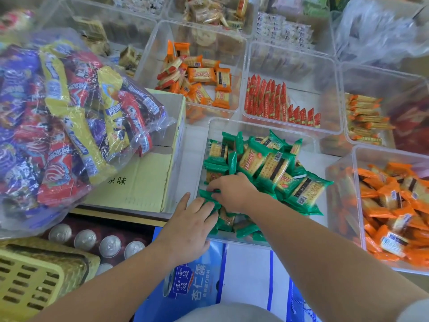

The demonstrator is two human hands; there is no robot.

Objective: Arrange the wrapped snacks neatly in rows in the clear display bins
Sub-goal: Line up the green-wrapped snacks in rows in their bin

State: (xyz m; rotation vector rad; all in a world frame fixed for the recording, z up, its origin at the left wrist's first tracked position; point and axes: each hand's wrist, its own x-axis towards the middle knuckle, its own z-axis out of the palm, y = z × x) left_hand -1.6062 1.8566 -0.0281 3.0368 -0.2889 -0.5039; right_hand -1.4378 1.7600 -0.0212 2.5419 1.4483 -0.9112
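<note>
Clear bin (pixel 232 126): green snacks (pixel 267 159) under fingers (pixel 214 185).

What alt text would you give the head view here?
Both hands work in a clear bin of jumbled green-wrapped crackers: the left hand lies flat on the near packs, the right hand grips a few. Behind, orange packs lie loose and red packs stand in rows.

A cardboard box (pixel 144 182), yellow basket (pixel 34 270) and canned drinks (pixel 109 246) crowd the left side.
</note>
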